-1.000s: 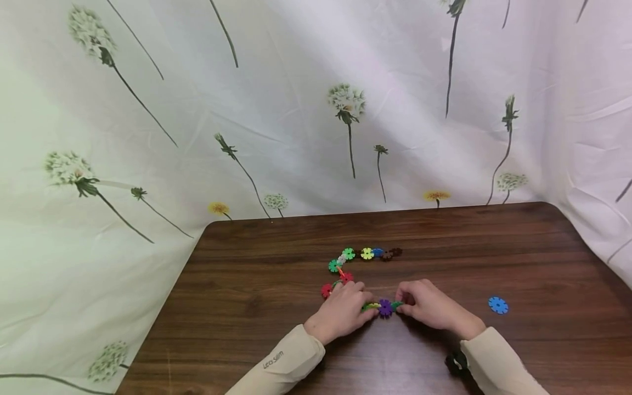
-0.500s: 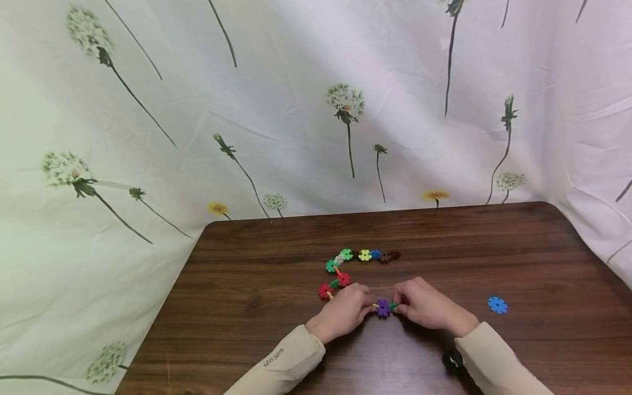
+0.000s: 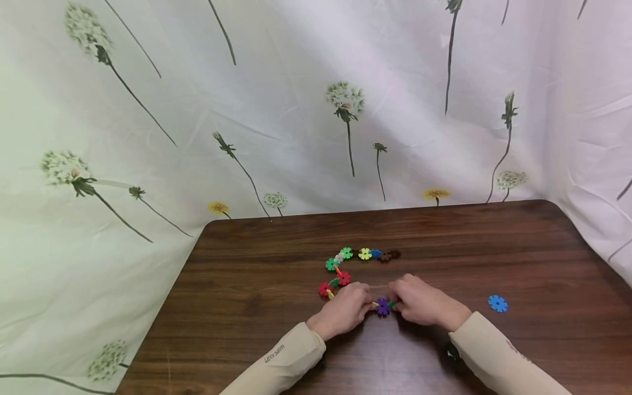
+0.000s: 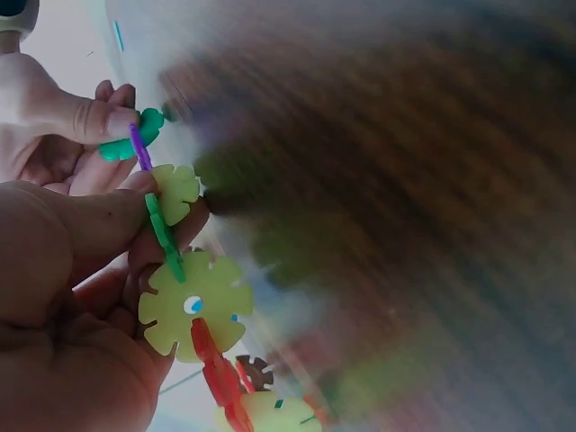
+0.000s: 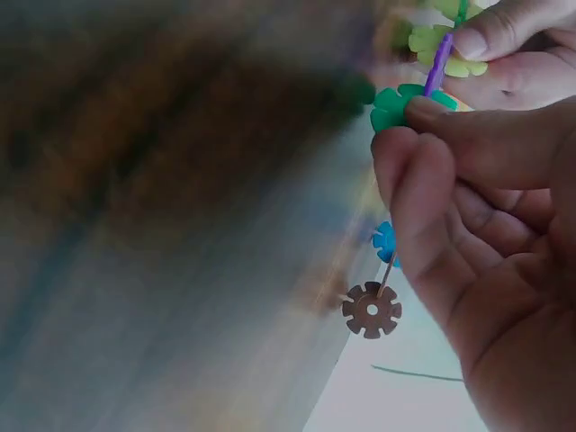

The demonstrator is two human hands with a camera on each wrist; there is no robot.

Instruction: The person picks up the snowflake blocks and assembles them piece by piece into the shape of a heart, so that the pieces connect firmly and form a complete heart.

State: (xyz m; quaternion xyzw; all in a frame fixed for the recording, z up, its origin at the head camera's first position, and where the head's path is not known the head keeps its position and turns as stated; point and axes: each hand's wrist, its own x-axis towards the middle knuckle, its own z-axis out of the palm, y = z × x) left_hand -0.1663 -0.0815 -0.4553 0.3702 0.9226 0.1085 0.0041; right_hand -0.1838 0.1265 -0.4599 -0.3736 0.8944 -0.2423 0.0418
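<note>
Notched plastic discs of several colours are slotted into one winding chain (image 3: 365, 254) on the table. Near its front end, my left hand (image 3: 343, 311) pinches a small yellow disc (image 4: 177, 193) between thumb and fingers. A purple disc (image 3: 382, 307) stands between my two hands, edge-on in both wrist views. My right hand (image 3: 424, 300) pinches the green disc (image 5: 393, 106) slotted onto the purple one. Beyond my left fingers the chain runs on through a green disc (image 4: 164, 238), a larger yellow disc (image 4: 216, 288) and a red disc (image 4: 216, 369). In the head view my left hand covers some of these.
A loose blue disc (image 3: 497, 303) lies to the right on the dark wooden table (image 3: 237, 307). The chain's far end has brown discs (image 3: 385, 256). A small black object (image 3: 450, 352) shows beside my right sleeve. A flowered white curtain (image 3: 296, 137) hangs behind.
My right hand has moved slightly left, closer to the purple disc. The chain's front end has shifted a little left, and a yellow disc beside the red one now shows past my left hand.
</note>
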